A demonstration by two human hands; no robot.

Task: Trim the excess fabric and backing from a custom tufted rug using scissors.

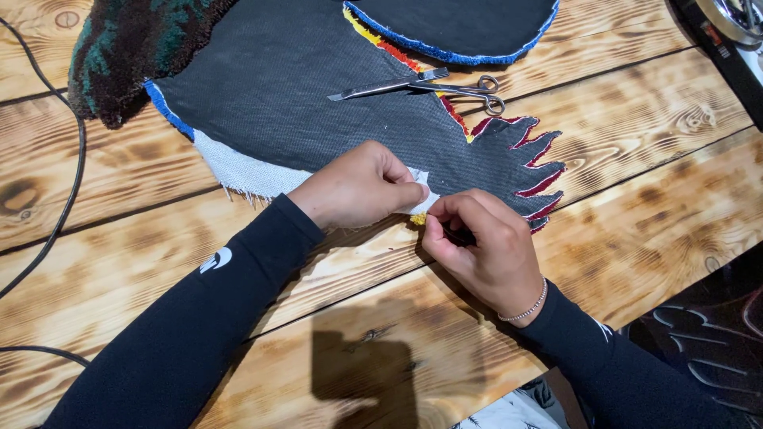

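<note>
Rug piece [318,103] face down on tabletop [636,238], grey backing trimmed close around red-edged flame tips; white cloth margin [238,171] left of hands uncut. Left hand [358,187] fingers clamped on white scrap [421,187] at rug's lower edge, right hand [481,242] fingers pinched together just beside. Scissors [421,86] idle on backing above hands.

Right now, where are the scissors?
The scissors lie on the dark backing of the rug piece, beyond both hands, handles pointing right.

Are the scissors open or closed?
Closed: the scissors lie flat on the dark rug backing, blades together in one line.
</note>
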